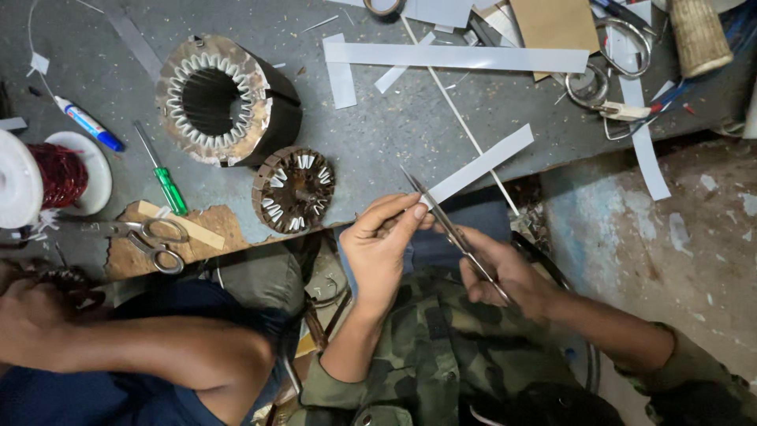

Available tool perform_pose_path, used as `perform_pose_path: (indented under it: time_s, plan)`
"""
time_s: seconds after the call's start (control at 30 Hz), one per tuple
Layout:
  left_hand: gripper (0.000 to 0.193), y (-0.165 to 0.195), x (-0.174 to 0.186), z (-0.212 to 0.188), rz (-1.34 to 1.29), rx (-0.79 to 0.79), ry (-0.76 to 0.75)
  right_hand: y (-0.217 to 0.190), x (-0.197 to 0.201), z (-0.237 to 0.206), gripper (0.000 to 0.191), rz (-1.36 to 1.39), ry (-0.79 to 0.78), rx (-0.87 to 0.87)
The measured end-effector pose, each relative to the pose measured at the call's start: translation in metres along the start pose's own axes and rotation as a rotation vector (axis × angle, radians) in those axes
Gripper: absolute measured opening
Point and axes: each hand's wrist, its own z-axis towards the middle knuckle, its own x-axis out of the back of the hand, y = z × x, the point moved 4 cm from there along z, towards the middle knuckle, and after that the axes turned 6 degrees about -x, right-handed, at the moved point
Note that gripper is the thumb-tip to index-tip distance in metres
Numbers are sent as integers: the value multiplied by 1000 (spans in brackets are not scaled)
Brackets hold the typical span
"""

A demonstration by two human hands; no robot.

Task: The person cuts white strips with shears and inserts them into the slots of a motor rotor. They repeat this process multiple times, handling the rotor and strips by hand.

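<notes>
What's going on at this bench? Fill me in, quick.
A person in a camouflage jacket is cutting a white paper strip with scissors. The right hand works the scissors; the left hand pinches the strip's near end. On the grey bench lie a large stator core, a smaller one and more strips. Another person's arm is at the lower left.
</notes>
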Motion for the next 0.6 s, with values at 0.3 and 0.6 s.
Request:
perform_pose_path:
  time_s: [0.3, 0.6]
  plan:
    - [17, -6, -2, 4, -39, 38, 4, 3, 3, 10, 98, -38, 3, 133]
    - [21, -20, 0, 8, -126, 175, 55, 6, 3, 14, 80, -33, 55, 5]
